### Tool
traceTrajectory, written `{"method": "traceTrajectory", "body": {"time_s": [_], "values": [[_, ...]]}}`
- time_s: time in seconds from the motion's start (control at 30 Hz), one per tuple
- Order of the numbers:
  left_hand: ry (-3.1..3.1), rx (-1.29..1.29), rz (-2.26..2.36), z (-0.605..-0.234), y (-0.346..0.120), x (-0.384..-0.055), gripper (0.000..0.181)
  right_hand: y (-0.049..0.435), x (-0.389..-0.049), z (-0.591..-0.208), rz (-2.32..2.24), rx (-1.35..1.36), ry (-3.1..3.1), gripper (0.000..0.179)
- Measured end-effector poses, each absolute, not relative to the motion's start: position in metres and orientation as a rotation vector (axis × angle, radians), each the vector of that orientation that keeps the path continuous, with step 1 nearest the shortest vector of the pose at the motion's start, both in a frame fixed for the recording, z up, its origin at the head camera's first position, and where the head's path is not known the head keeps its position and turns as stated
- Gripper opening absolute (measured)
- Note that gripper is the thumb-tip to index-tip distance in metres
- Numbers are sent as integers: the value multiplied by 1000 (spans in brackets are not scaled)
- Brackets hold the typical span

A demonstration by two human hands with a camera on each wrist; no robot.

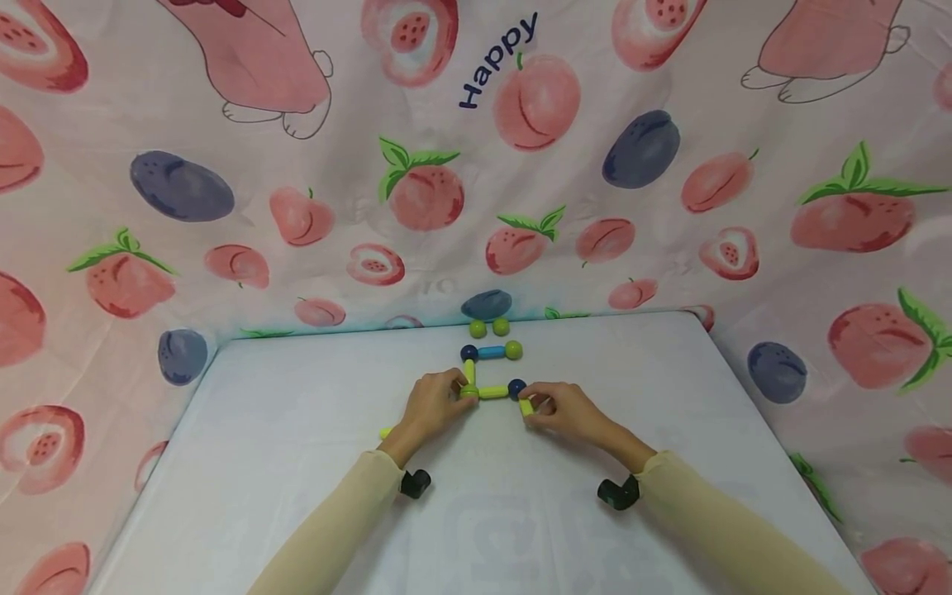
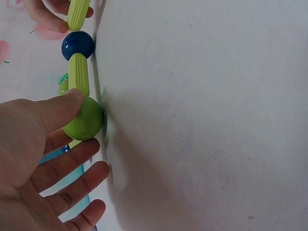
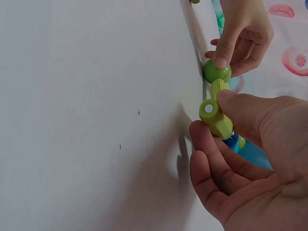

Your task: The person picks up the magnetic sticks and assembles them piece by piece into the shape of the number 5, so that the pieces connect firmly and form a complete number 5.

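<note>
My left hand (image 1: 430, 405) pinches a green ball (image 2: 87, 120) between thumb and fingers. From that ball a yellow-green rod (image 1: 492, 392) runs right to a dark blue ball (image 1: 516, 388). Another yellow-green rod (image 1: 469, 370) leads back from it to a second dark blue ball (image 1: 468, 353). A blue rod (image 1: 492, 353) joins this to a green ball (image 1: 514, 350). My right hand (image 1: 567, 411) pinches a yellow-green rod (image 3: 220, 124) with a pale round disc on its near end. This rod's far end is at the first dark blue ball; whether they touch I cannot tell.
Two green balls (image 1: 489, 328) lie near the white table's (image 1: 312, 487) back edge. Part of another yellow-green rod (image 1: 385, 432) shows beside the left wrist. A fruit-print cloth (image 1: 297, 165) hangs behind. Small black devices (image 1: 619, 494) sit at both wrists.
</note>
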State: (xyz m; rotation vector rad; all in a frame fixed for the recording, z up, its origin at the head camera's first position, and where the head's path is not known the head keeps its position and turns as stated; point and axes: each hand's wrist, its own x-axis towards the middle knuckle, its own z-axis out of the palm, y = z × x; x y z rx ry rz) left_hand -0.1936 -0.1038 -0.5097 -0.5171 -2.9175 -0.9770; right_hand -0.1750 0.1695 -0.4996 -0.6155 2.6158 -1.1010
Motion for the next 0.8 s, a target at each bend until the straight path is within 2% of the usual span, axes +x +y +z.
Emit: {"method": "traceTrajectory", "body": {"time_s": [0.8], "values": [[-2919,-490,-938,-512,-102,-195,28,159,-174,-508,-1157,-594,2663,34]]}}
